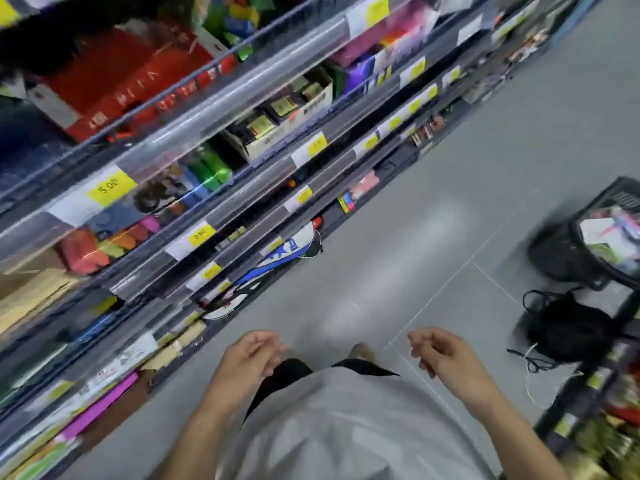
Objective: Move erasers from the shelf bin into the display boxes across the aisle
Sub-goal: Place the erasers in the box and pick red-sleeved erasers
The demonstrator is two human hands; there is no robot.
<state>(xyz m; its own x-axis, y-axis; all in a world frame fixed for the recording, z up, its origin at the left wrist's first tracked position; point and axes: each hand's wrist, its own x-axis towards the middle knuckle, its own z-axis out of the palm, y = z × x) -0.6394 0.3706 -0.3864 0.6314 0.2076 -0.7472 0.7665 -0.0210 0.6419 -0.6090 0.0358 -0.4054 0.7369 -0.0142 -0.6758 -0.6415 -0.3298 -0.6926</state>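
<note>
The person stands in a shop aisle on a smooth grey tiled floor (398, 237); the left hand (251, 355) hangs low with its fingers loosely curled and holds nothing; the right hand (438, 351) is the same, loose and holding nothing; the two hands are apart, above a light grey shirt (346, 427); long store shelves with yellow price tags (207, 188) run along the left side; a black plastic basket (595, 237) sits on the right; everything is blurry, so I cannot tell where the erasers are.
</note>
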